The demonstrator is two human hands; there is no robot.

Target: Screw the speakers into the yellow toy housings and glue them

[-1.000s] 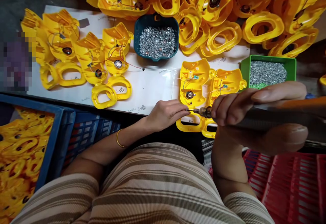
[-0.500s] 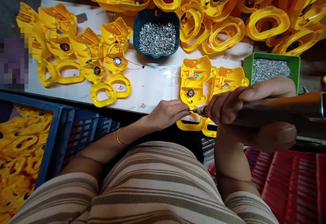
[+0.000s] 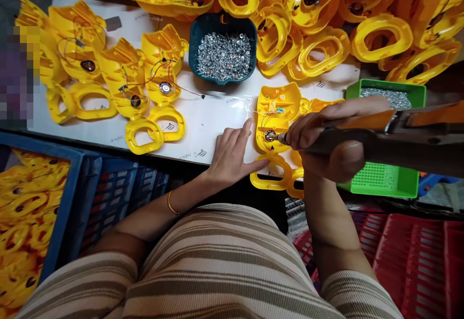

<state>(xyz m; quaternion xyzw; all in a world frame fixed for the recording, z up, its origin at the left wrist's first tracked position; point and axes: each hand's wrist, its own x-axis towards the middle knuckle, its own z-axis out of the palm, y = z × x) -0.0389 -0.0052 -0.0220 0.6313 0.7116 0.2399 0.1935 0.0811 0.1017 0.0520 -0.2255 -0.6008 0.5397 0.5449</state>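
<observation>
My right hand [image 3: 326,135] is wrapped round an orange and dark electric screwdriver [image 3: 391,133]. Its tip rests by the round speaker in a yellow plastic shell [image 3: 277,111] lying on the white sheet [image 3: 217,116]. My left hand [image 3: 232,152] lies flat on the sheet just left of that shell, fingers spread, thumb reaching toward the shell's handle loop [image 3: 270,176]. A second yellow shell [image 3: 319,104] lies beside the first, mostly hidden by my right hand.
A dark teal tub of screws [image 3: 224,53] stands behind the shell, a green tub of screws [image 3: 384,179] to the right. Wired yellow shells [image 3: 145,87] lie at left, a heap [image 3: 326,14] at the back. Blue crate [image 3: 54,198] left, red crate [image 3: 416,261] right.
My left hand let go of the screwdriver tip and now lies spread flat on the sheet. The screwdriver tip moved up from the handle loop to the speaker.
</observation>
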